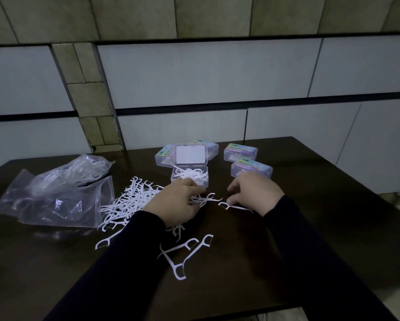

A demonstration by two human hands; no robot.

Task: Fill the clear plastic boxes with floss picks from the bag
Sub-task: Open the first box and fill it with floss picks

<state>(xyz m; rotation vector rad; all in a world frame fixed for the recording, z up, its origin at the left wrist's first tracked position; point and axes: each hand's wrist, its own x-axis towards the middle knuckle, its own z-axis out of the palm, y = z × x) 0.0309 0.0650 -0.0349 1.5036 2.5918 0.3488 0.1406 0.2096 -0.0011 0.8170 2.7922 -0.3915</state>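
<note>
An open clear plastic box [204,181] sits mid-table with its lid [190,155] raised and several white floss picks inside. A heap of loose floss picks [129,200] spreads left of it, beside a clear plastic bag [55,195] that holds more picks. My left hand [173,201] lies on the heap's right side, just in front of the box, its fingers curled around a bunch of picks. My right hand [254,192] hovers with curled fingers over a single floss pick [233,206], fingertips at its head.
Closed clear boxes with colourful labels stand behind and right of the open one [240,152] [252,170] [209,147]. Three stray picks [185,251] lie near the front. The dark table [321,239] ends at a wall of pale panels; its right edge drops to the floor.
</note>
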